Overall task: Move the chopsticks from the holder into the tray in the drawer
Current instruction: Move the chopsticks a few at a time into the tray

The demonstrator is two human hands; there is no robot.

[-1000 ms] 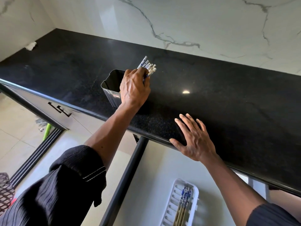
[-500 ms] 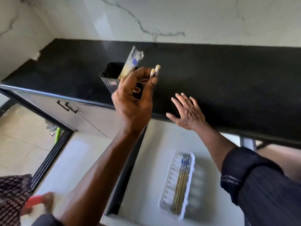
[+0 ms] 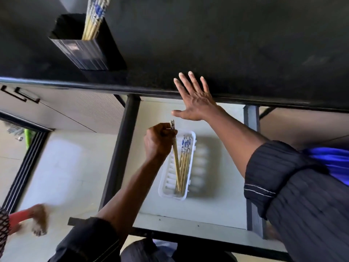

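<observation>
While standing on the black stone countertop [image 3: 226,44], up-left of the white slotted plastic tray [image 3: 170,191]: black ribbed rectangular holder [image 3: 83,52] with pale blue-patterned chopsticks [image 3: 94,17] inside. Left of tray: left hand [image 3: 158,142], fingers pinched round a pair of bamboo chopsticks [image 3: 176,163], tips down among those lying there. Above tray, within open white drawer [image 3: 217,205]: right hand [image 3: 194,101], fingers spread flat, at countertop edge.
</observation>
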